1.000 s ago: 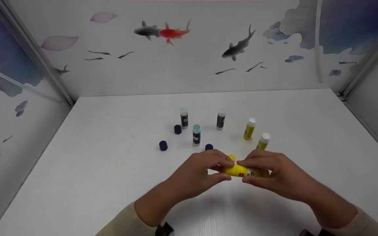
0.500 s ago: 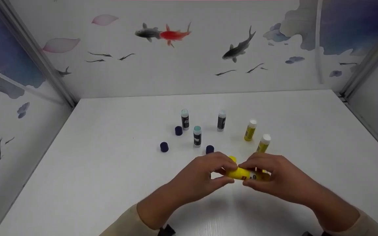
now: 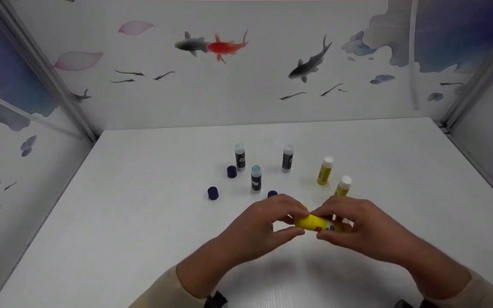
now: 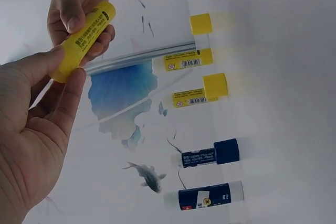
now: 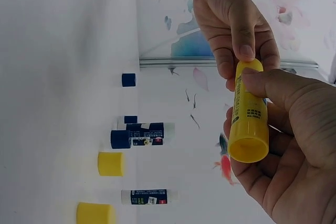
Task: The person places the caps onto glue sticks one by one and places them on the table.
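A yellow glue stick [image 3: 315,223] lies level between both hands, held above the table. My left hand [image 3: 268,226] pinches its left end between thumb and fingers; my right hand [image 3: 362,224] grips the other end. The right wrist view shows the recessed round end of this glue stick [image 5: 249,114] facing the camera. Just behind the hands stand two more yellow glue sticks with white tops, one farther back [image 3: 325,171] and a nearer one [image 3: 343,186] partly hidden by the right fingers. Yellow caps [image 4: 200,23] stand near them, mostly covered by the hands in the head view.
Three dark blue glue sticks stand uncapped farther back: left [image 3: 240,158], middle [image 3: 256,179] and right [image 3: 287,159]. Three dark blue caps, at left [image 3: 213,193], behind it [image 3: 231,172] and by the left fingers [image 3: 272,194], sit around them. A printed wall [image 3: 255,98] closes the table's back.
Both hands keep their hold on the yellow glue stick, almost in place. A yellow cap behind the left fingers is now more covered. The standing glue sticks have not moved.
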Demonstrator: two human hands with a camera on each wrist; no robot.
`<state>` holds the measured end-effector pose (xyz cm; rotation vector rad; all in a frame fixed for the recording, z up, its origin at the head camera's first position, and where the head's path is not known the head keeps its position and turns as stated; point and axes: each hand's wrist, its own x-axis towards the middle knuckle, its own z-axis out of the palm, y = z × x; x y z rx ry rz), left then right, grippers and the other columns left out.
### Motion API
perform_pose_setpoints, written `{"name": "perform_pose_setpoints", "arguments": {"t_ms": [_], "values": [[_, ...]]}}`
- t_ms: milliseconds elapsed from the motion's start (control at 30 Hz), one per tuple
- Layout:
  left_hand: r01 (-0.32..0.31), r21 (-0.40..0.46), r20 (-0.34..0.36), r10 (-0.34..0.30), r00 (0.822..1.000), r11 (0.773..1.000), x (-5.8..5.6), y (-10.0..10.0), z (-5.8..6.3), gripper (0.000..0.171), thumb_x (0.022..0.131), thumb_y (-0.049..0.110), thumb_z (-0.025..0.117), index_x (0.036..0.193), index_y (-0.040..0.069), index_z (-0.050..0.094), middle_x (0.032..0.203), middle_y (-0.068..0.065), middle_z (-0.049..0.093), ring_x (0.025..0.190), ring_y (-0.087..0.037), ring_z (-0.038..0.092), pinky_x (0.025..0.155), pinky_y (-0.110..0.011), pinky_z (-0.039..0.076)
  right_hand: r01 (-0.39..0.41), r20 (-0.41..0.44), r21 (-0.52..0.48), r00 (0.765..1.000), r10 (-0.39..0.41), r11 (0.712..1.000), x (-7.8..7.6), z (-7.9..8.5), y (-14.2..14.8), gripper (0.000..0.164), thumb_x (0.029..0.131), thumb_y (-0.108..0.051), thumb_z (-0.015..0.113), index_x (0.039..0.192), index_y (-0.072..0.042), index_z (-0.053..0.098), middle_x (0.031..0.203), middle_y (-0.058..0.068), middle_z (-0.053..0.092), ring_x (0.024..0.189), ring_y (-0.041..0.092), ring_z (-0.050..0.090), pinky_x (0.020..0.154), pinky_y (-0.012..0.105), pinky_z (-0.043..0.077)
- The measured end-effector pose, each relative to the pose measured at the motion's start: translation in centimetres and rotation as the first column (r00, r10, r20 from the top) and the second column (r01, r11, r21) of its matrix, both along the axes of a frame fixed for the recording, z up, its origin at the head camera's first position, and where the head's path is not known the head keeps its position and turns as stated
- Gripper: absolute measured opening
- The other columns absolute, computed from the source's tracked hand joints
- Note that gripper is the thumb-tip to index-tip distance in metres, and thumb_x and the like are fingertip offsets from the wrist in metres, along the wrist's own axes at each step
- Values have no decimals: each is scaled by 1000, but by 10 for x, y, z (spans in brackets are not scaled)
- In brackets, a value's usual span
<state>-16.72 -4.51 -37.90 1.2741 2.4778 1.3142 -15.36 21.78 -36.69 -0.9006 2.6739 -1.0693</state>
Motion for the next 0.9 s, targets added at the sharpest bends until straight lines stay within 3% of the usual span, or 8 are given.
{"name": "perform_pose_setpoints", "arguments": {"t_ms": [167,367,533,900], "values": [[-34,21,23,34,999,999,-5,-1,-2,32,97,16,74,128,16,68,123,2,69,109,-1,66,91,-13,56,1,-55,-25,998,-3,1000,-2,-1,6,27,94,-35,77,121,-30,72,107,-15,71,88,8,62,75,22,57],[-78,20,42,77,996,997,-9,0,-2,32,97,16,75,128,17,69,123,3,70,106,-1,68,90,-13,56,29,-64,-57,997,-32,998,-3,-1,12,30,93,-32,79,122,-31,72,107,-14,71,87,9,61,68,23,57],[-80,30,37,78,996,996,-12,2,-3,31,98,18,74,128,17,68,123,4,69,107,-1,68,91,-15,57,64,-101,-77,992,-72,995,-2,-1,15,33,92,-29,80,124,-31,71,105,-14,70,86,9,61,67,23,56],[-116,-16,48,117,992,993,-18,7,-3,38,100,22,72,136,17,63,128,2,67,110,-10,70,94,-16,56,151,-233,-122,956,-176,981,-6,6,18,42,88,-13,83,124,-32,72,109,-17,72,90,7,61,75,21,54]]}}
